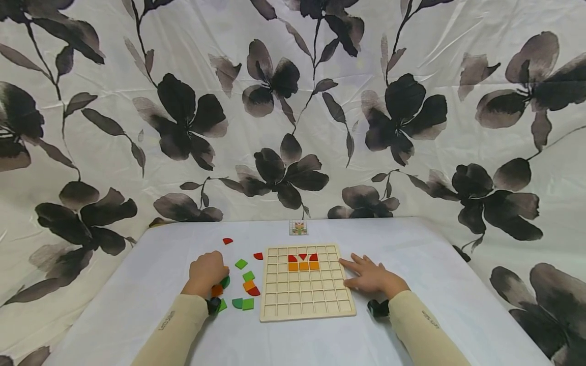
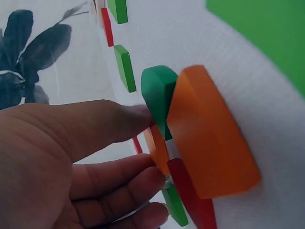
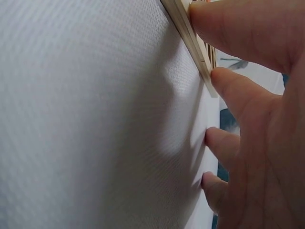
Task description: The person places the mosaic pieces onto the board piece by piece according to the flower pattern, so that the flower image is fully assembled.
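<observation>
My left hand is over the loose pieces left of the board. In the left wrist view its thumb and fingers pinch an orange piece, partly hidden behind a dark green rounded piece. A larger-looking orange square lies closer to that camera, beside a red piece. The wooden grid board lies flat, with a row of red pieces above a row of orange squares. Spread fingers of my right hand touch the board's right edge.
Green squares, a dark green rounded piece and red rounded pieces lie scattered left of the board. A small pattern card is at the back of the white table. Flowered cloth hangs behind.
</observation>
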`<state>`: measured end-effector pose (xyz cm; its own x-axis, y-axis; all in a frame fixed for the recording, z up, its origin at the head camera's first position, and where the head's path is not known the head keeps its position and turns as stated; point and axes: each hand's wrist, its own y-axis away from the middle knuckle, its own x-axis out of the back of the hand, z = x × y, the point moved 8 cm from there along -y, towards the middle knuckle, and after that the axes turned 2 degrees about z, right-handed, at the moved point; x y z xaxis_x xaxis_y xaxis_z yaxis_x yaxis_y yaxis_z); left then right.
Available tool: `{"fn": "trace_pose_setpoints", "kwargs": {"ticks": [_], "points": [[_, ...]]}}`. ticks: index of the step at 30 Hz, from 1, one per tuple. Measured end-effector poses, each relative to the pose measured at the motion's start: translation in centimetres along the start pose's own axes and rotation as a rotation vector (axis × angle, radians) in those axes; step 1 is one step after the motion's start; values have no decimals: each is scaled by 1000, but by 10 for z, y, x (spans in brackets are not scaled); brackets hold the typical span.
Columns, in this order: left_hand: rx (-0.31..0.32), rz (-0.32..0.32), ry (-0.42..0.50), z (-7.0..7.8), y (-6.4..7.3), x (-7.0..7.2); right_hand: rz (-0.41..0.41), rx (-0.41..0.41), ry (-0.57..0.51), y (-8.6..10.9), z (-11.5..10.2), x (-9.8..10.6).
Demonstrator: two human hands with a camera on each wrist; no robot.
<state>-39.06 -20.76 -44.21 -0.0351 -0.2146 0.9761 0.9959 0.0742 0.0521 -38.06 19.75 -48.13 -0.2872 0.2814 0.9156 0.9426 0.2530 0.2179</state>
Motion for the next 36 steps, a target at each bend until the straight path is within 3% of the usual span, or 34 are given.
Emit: {"fn": "trace_pose_setpoints", "kwargs": {"ticks": [7, 12, 19, 26, 36], "points": [[-8, -5, 35, 1, -2, -1, 0, 1, -14, 1, 0, 1], [-31, 4, 96, 15, -5, -1, 2, -3, -15, 1, 0, 1], [-103, 26, 170, 55, -6, -1, -1, -14, -19, 1, 1, 0], [-221, 16, 233, 103, 5, -10, -1, -16, -17, 0, 2, 0], [-382, -53, 265, 158, 20, -27, -9, -17, -15, 1, 1, 0]]}}
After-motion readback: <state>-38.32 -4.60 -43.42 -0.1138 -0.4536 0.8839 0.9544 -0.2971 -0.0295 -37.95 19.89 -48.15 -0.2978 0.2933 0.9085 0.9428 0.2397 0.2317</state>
